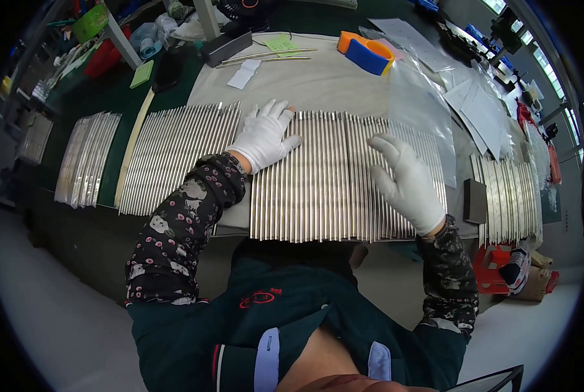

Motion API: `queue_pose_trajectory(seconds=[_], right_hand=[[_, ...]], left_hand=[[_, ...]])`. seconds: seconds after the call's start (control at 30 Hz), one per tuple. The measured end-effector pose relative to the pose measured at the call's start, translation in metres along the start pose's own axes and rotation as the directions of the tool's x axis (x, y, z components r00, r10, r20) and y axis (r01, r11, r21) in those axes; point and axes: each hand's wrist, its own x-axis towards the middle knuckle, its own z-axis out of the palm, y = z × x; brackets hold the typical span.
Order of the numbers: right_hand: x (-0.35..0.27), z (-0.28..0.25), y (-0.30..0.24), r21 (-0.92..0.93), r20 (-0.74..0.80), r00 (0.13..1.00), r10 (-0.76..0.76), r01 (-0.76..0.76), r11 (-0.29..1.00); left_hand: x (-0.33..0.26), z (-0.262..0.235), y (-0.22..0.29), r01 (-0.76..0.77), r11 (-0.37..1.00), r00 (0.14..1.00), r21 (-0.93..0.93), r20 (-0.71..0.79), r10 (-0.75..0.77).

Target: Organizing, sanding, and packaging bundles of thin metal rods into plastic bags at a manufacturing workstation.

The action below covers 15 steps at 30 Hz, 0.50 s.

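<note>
Two rows of thin, shiny metal rods lie side by side on a pale cloth: a left row [167, 157] and a wider middle row [305, 183]. My left hand [266, 137], in a white glove, rests between them. Its fingers stretch away from me and the thumb touches the edge of the middle row; one glove fingertip shows bare skin. Over the right part of the middle row is my right hand [406, 186], also gloved. Its thumb and fingers are apart, with nothing visible between them. Whether it presses on the rods I cannot tell.
A pale wooden strip [133, 140] borders the left row; bagged rods [88, 159] lie beyond it. At right are a dark block [475, 201] and more rods [511, 199]. Farther back lie orange and blue tape rings [367, 53], a clear plastic sheet [422, 104] and papers [478, 114].
</note>
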Motion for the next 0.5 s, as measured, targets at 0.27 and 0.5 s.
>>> queue_pose_trajectory(seconds=[0.27,0.5], right_hand=[[0.069,0.089,0.025,-0.389,0.223,0.945,0.238,-0.137,0.911],[0.068,0.085,0.009,-0.358,0.24,0.931,0.277,-0.18,0.916]], left_hand=[[0.019,-0.003,0.008,0.096,0.99,0.993,0.1,-0.077,-0.089],[0.012,-0.001,0.011,0.142,0.989,0.988,0.041,-0.06,-0.139]])
